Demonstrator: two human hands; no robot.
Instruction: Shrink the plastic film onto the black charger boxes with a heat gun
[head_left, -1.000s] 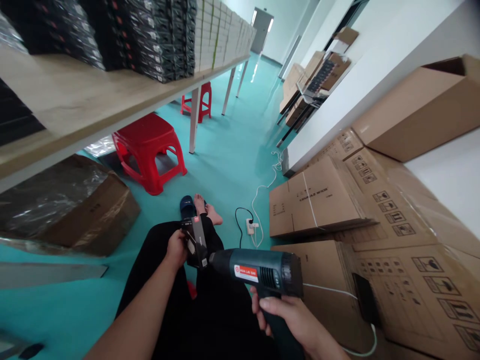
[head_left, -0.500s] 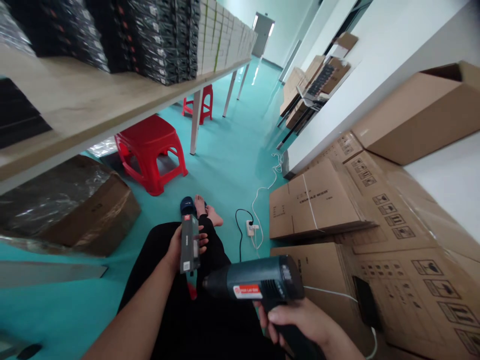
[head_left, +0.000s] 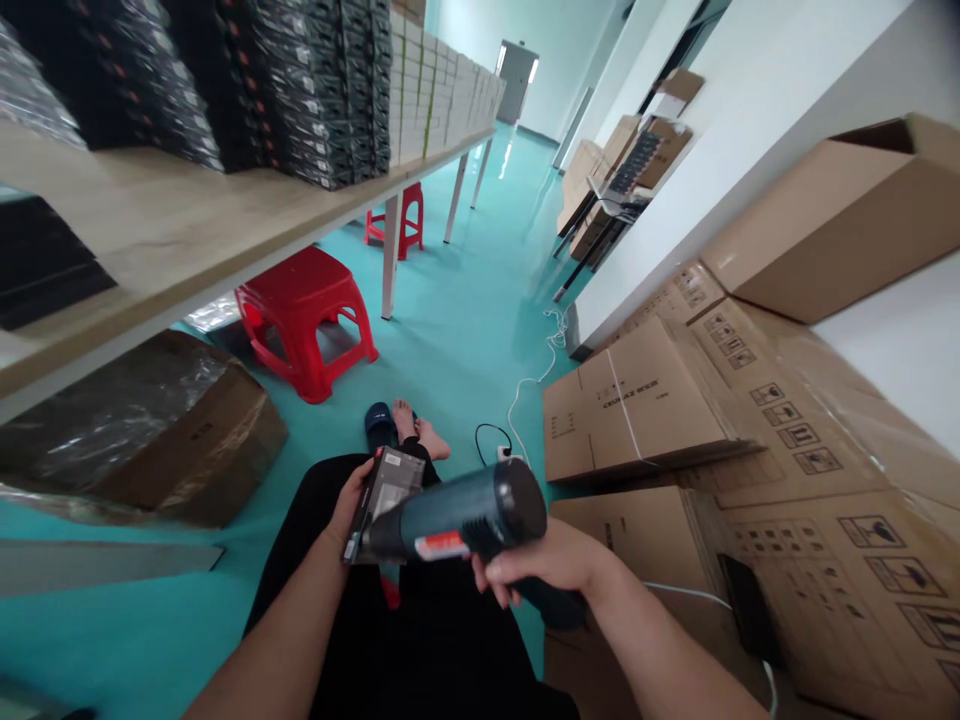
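My left hand [head_left: 350, 500] is closed on a dark, flat product box [head_left: 401, 472] above my lap, with one broad face turned up. Wrapped round the handle of a dark green heat gun [head_left: 457, 508] is my right hand [head_left: 525, 563]. The gun's nozzle points left and lies over the near part of the box, hiding some of it; whether the two touch I cannot tell. A small red and teal item [head_left: 390, 585] shows below the box against my black trousers.
Left, a wooden table [head_left: 187, 210] carries stacked wrapped black boxes [head_left: 322, 90]. Beneath it are a red stool [head_left: 307, 310] and an open carton [head_left: 217, 450]. Flattened cartons [head_left: 622, 405] lean along the right wall. Cables and a power strip [head_left: 510, 455] lie on the floor.
My right hand has brought the heat gun left and up, over the box. My left hand has turned the box from its narrow side to a broad face.
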